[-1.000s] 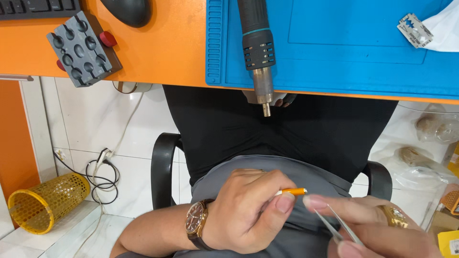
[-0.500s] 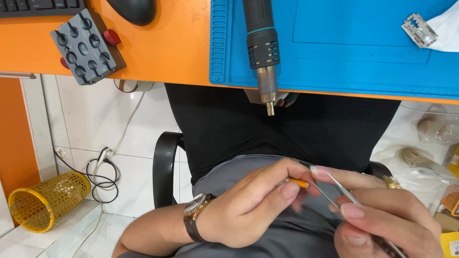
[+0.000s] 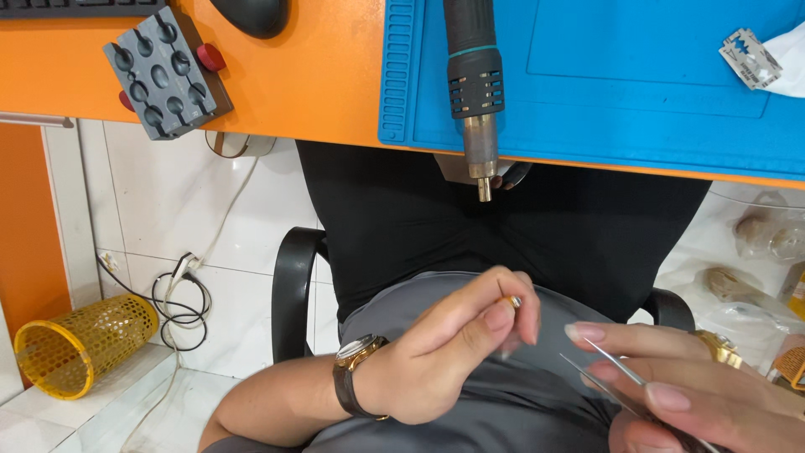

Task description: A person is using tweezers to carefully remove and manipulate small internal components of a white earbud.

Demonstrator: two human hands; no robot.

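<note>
My left hand (image 3: 444, 352) is over my lap, pinching a thin orange stick (image 3: 509, 300) between thumb and fingers; only its tip shows. My right hand (image 3: 688, 390) at the lower right grips metal tweezers (image 3: 604, 373), whose tips point up-left toward the left hand, a short gap away. A brown-strapped watch (image 3: 356, 373) is on my left wrist. I sit in a black armchair (image 3: 289, 294) under the desk edge.
A hot-air tool (image 3: 474, 75) lies on a blue mat (image 3: 637, 75), its nozzle overhanging the orange desk (image 3: 310, 75). A grey block with holes (image 3: 163, 75), a razor blade (image 3: 749, 57) and a black mouse (image 3: 251, 13) lie on the desk. A yellow mesh basket (image 3: 80, 344) and cables (image 3: 180, 294) are on the floor.
My left hand has turned so less of the orange stick shows. My right hand with the tweezers dropped lower and right, away from the stick's tip.
</note>
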